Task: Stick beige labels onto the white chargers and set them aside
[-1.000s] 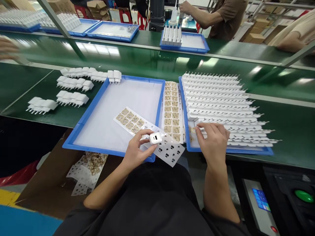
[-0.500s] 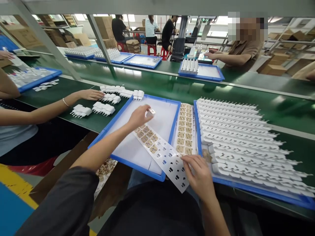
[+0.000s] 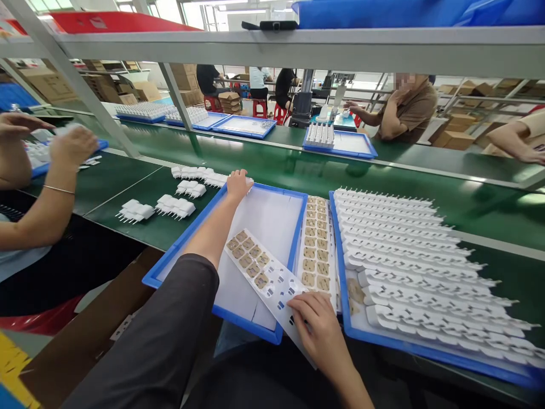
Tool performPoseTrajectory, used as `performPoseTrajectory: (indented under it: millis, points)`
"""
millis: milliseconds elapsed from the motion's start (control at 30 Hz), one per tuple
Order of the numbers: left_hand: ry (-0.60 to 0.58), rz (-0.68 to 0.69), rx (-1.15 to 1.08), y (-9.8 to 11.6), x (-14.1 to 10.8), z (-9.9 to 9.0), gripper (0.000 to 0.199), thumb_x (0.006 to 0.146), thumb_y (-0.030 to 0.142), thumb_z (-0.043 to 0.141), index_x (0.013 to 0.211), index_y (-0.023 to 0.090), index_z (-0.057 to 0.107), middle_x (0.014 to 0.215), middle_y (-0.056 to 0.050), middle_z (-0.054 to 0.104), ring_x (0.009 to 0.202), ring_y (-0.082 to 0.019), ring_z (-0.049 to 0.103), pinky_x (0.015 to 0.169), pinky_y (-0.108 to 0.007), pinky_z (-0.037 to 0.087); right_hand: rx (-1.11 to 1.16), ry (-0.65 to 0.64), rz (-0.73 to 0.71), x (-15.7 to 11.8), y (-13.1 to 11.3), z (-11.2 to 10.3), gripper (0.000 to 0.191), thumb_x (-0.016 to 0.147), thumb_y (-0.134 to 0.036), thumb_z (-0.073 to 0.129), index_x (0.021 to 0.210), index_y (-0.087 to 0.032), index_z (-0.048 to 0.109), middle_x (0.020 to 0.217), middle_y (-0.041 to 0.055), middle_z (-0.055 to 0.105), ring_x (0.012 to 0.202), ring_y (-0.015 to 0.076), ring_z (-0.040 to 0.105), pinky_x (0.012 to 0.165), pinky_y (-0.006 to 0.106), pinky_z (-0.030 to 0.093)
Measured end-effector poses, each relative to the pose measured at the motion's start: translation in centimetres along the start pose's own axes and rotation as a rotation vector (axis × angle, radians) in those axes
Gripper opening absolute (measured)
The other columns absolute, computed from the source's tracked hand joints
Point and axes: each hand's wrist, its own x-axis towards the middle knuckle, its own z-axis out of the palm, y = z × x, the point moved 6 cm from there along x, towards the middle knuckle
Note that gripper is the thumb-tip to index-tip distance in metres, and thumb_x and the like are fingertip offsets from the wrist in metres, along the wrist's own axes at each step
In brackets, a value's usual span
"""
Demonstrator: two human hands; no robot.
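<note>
My left hand (image 3: pixel 238 185) reaches to the far left corner of the blue-rimmed tray (image 3: pixel 303 213), its fingers closed round a white plug piece (image 3: pixel 249 182) that is mostly hidden. Across the tray's near right part slants a sticker sheet (image 3: pixel 276 284), with brown pads at its far end and bare, punched backing nearer me. My right hand (image 3: pixel 317 324) pinches the edge of this sheet. More sheets with brown pads (image 3: pixel 315 244) lie between the two trays. White plug pieces (image 3: pixel 174 205) stand in small groups left of the tray.
At the right, a second blue tray (image 3: pixel 340 284) holds many rows of white pieces (image 3: pixel 417 261). A co-worker's hands (image 3: pixel 72 149) are raised at the left. A metal shelf beam (image 3: pixel 272 54) crosses above the green bench (image 3: pixel 272 162); other people sit beyond.
My left hand has moved away from above the sheet to the tray's far left corner. My right hand still holds the sheet. The co-worker's hand has left the plug groups. The view has tilted up.
</note>
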Motion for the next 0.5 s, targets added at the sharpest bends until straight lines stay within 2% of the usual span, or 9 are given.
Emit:
performPoseTrajectory:
  millis: [167,267,333,400,467,500]
  points:
    - [-0.034,-0.003,0.003,0.1,-0.9,-1.2,0.054,0.097,0.038,0.058,0.139,0.008,0.044,0.137,-0.023,0.056,0.132,-0.038,0.046,0.106,-0.048,0.041,-0.081,0.000,-0.001,0.8,-0.1,0.9,0.018,0.099,-0.017,0.053,0.109,-0.023,0.067,0.112,0.0065,0.073,0.106,0.0253,0.064,0.091,0.041,0.047]
    - [-0.176,0.139,-0.026,1.6,-2.5,-2.2,0.047,0.100,0.036,0.053,0.138,0.009,0.046,0.135,-0.019,0.059,0.128,-0.031,0.049,0.107,-0.045,0.042,-0.125,-0.082,-0.055,1.2,-0.4,1.9,0.021,0.100,-0.022,0.053,0.118,-0.024,0.065,0.129,0.0058,0.071,0.120,0.0285,0.060,0.101,0.046,0.042]
    - [-0.352,0.304,-0.071,3.1,-5.1,-2.6,0.038,0.098,0.033,0.058,0.131,0.013,0.054,0.128,-0.011,0.065,0.116,-0.023,0.057,0.101,-0.034,0.046,-0.120,-0.126,-0.090,1.2,-0.7,2.2,0.023,0.101,-0.022,0.053,0.120,-0.024,0.065,0.127,0.0042,0.072,0.121,0.0277,0.060,0.105,0.046,0.039]
    - [-0.538,0.468,-0.123,4.6,-9.1,-2.8,0.034,0.091,0.032,0.068,0.122,0.020,0.063,0.121,-0.001,0.071,0.107,-0.017,0.063,0.095,-0.025,0.048,-0.105,-0.128,-0.092,1.1,-0.7,1.9,0.020,0.101,-0.022,0.053,0.117,-0.023,0.066,0.118,0.0035,0.075,0.116,0.0257,0.063,0.104,0.044,0.039]
    - [-0.692,0.625,-0.174,5.8,-14.0,-3.1,0.035,0.085,0.035,0.075,0.119,0.026,0.067,0.122,0.003,0.071,0.112,-0.016,0.064,0.098,-0.022,0.046,-0.100,-0.110,-0.070,0.8,-0.7,1.3,0.017,0.101,-0.020,0.054,0.112,-0.021,0.067,0.107,0.0040,0.077,0.106,0.0234,0.066,0.099,0.041,0.041]
    - [-0.745,0.702,-0.197,6.3,-16.5,-3.3,0.039,0.084,0.036,0.077,0.120,0.027,0.068,0.127,0.001,0.070,0.119,-0.018,0.062,0.102,-0.024,0.045,-0.103,-0.105,-0.057,0.7,-0.6,1.1,0.017,0.101,-0.019,0.054,0.111,-0.020,0.068,0.101,0.0044,0.077,0.099,0.0222,0.067,0.095,0.039,0.042]
